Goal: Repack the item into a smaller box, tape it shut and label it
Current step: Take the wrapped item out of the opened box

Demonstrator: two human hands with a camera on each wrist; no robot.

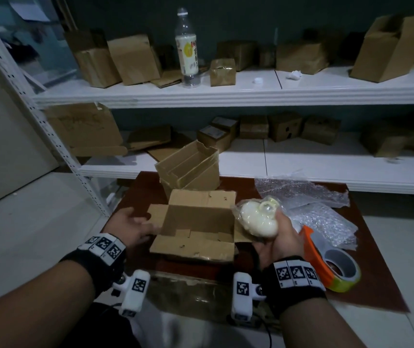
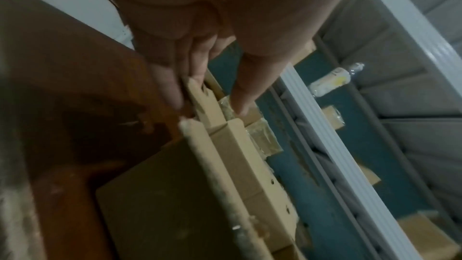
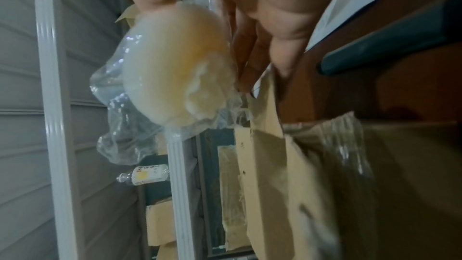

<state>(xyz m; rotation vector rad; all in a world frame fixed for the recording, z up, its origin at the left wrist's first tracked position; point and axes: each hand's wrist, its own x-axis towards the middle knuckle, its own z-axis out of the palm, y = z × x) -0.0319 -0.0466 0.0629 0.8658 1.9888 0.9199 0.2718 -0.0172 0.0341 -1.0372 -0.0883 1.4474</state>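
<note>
An open cardboard box [image 1: 193, 244] sits on a brown mat [image 1: 371, 247], all flaps spread. My left hand [image 1: 143, 227] lies at its left flap [image 2: 200, 96], with straight fingers [image 2: 170, 86] on the flap's outer side and the thumb over the inside. Just right of the box, my right hand [image 1: 273, 229] grips a white soft item in a clear plastic bag [image 1: 256, 219], which bulges from the palm in the right wrist view [image 3: 175, 62]. A second open box [image 1: 191, 169], narrower, stands behind the first.
An orange tape dispenser [image 1: 336, 267] with a roll lies at the right of the mat, and bubble wrap [image 1: 301, 192] lies behind it. White shelves [image 1: 251, 91] beyond hold several cardboard boxes and a plastic bottle [image 1: 187, 51]. Pale floor surrounds the mat.
</note>
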